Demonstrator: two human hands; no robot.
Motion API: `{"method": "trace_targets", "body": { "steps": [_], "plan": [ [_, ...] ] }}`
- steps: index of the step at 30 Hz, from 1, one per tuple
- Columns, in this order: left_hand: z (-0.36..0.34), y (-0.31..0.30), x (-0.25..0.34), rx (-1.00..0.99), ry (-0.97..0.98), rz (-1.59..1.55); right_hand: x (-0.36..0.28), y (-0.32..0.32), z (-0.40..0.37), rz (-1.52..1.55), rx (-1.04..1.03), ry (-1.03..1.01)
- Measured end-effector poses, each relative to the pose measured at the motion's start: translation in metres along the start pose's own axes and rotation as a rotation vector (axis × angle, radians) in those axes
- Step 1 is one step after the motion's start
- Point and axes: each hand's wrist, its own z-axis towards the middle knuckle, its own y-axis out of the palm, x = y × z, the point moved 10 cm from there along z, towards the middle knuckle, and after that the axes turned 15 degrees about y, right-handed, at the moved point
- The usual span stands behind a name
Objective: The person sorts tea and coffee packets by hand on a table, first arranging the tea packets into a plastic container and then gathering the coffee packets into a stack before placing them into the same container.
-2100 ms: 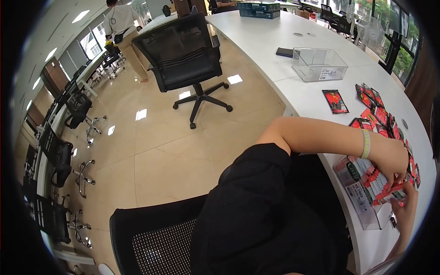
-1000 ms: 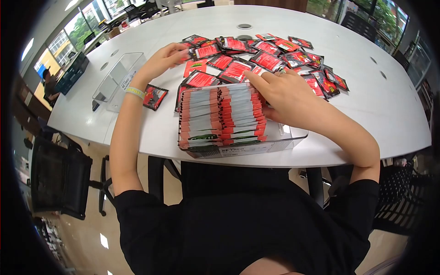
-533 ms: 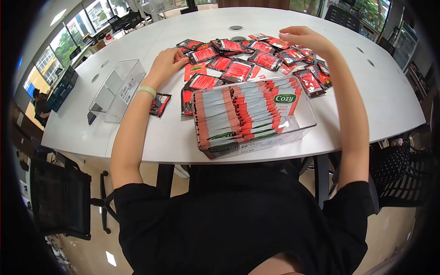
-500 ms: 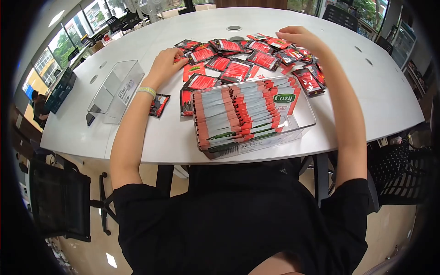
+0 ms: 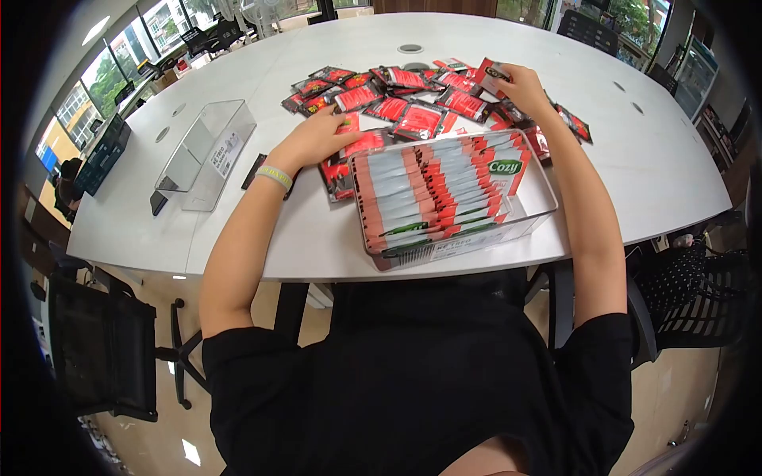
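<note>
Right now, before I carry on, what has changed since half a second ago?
Your right hand, bare above the pile before, now holds up a red packet. Your left hand has moved nearer you and to the right, along the near-left side of the pile. The packed box sits slightly further right. The other clear box stayed put.

So off to my left there's a black office chair [image 5: 101, 345], plus some dark green boxes [image 5: 103, 157] near the table's edge with a person [image 5: 70, 186] just beyond. Over on my right, black dotted fabric [image 5: 673, 274] is draped on a slatted chair [image 5: 706, 313], and a glass-door cabinet [image 5: 696, 78] stands further back.
</note>
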Motion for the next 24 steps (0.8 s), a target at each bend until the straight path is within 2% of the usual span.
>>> {"method": "trace_targets", "body": {
  "steps": [2, 3, 4, 5, 7, 9, 10, 11, 12, 13, 14, 15, 16, 17, 18, 22, 24],
  "plan": [
    [0.001, 0.001, -0.012, 0.014, -0.028, -0.042, 0.011, -0.012, 0.005, 0.421, -0.113, 0.197],
    [0.003, 0.003, -0.016, 0.015, -0.057, -0.087, 0.008, -0.019, 0.003, 0.414, -0.099, 0.203],
    [0.001, -0.008, -0.013, 0.175, -0.054, -0.089, 0.002, -0.024, -0.001, 0.614, -0.145, 0.19],
    [0.001, -0.008, -0.01, 0.18, -0.03, -0.092, -0.004, -0.03, -0.004, 0.813, -0.185, 0.174],
    [-0.003, -0.012, -0.016, 0.152, -0.235, -0.018, -0.026, -0.057, -0.024, 0.788, -0.175, 0.107],
    [-0.006, -0.014, -0.019, 0.3, -0.142, 0.052, -0.026, -0.05, -0.03, 0.82, -0.318, 0.095],
    [-0.007, -0.004, -0.037, 0.318, -0.119, 0.008, -0.032, -0.056, -0.035, 0.732, -0.29, 0.082],
    [-0.008, -0.009, -0.031, 0.324, -0.123, -0.012, -0.031, -0.056, -0.04, 0.837, -0.304, 0.093],
    [-0.007, -0.006, -0.031, 0.287, -0.112, -0.169, -0.038, -0.065, -0.044, 0.856, -0.328, 0.085],
    [-0.012, 0.009, -0.066, 0.208, -0.199, -0.092, -0.039, -0.073, -0.045, 0.934, -0.259, 0.075],
    [-0.009, 0.009, -0.064, 0.278, -0.09, -0.162, -0.046, -0.096, -0.048, 0.793, -0.095, -0.046],
    [0.0, -0.003, -0.027, 0.333, 0.031, -0.461, -0.042, -0.097, -0.043, 0.816, 0.004, -0.05],
    [-0.005, 0.004, -0.051, 0.331, -0.151, -0.411, -0.044, -0.105, -0.042, 0.746, 0.114, -0.107],
    [-0.01, 0.004, -0.06, 0.285, -0.246, -0.332, -0.047, -0.102, -0.044, 0.813, 0.047, -0.055],
    [-0.014, 0.003, -0.066, 0.239, -0.35, -0.253, -0.05, -0.107, -0.046, 0.815, 0.068, -0.077],
    [-0.019, 0.011, -0.092, 0.2, -0.392, -0.319, -0.045, -0.1, -0.041, 0.861, 0.075, -0.057],
    [-0.03, 0.016, -0.098, 0.255, -0.445, -0.634, -0.04, -0.098, -0.039, 0.887, 0.078, -0.044]
  ]
}}
